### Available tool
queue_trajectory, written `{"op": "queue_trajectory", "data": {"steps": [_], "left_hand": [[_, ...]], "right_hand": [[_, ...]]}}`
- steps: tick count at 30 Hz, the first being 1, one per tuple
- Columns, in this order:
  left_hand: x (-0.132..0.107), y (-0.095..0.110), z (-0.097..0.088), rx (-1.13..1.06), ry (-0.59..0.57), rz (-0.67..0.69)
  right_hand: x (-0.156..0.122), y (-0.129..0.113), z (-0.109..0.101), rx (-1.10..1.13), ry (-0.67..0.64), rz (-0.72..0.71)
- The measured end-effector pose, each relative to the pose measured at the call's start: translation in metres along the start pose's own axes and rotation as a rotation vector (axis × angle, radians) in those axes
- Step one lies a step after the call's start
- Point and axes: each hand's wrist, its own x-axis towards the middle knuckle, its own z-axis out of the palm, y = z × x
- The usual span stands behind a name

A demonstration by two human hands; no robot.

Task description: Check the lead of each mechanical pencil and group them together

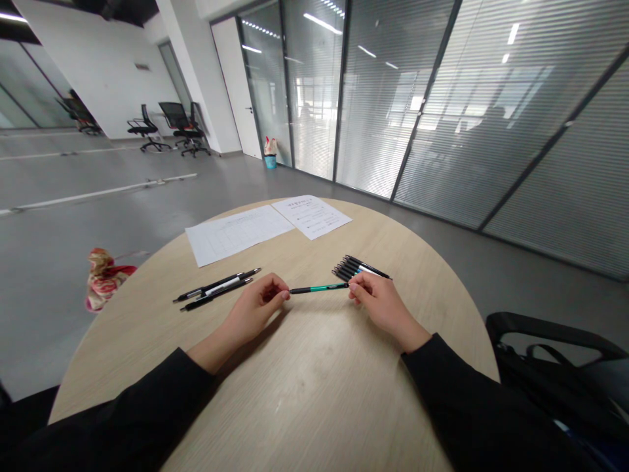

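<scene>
A pen with a black grip and a green barrel (319, 288) lies level between my hands over the table. My left hand (259, 301) pinches its left end between thumb and fingertips. At its other end, my right hand (378, 298) is closed with thumb and fingers on the tip. Just behind the right hand is a row of several dark pens (354, 267), partly hidden by that hand. Left of my left hand, a few black pens (216, 290), one with a white section, rest side by side at a slant.
The round wooden table (304, 387) has two printed sheets at its far side, a wide one (238, 233) and a smaller one (314, 216). A black chair (550, 328) stands close on the right. A colourful bag (105, 278) sits beyond the table's left edge.
</scene>
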Motion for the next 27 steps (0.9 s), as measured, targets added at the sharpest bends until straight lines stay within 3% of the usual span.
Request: {"op": "queue_trajectory", "data": {"steps": [27], "left_hand": [[-0.001,0.0016,-0.0001,0.018,-0.021,-0.015]], "right_hand": [[-0.0006,-0.0059,-0.0017,-0.044,-0.006,-0.024]]}}
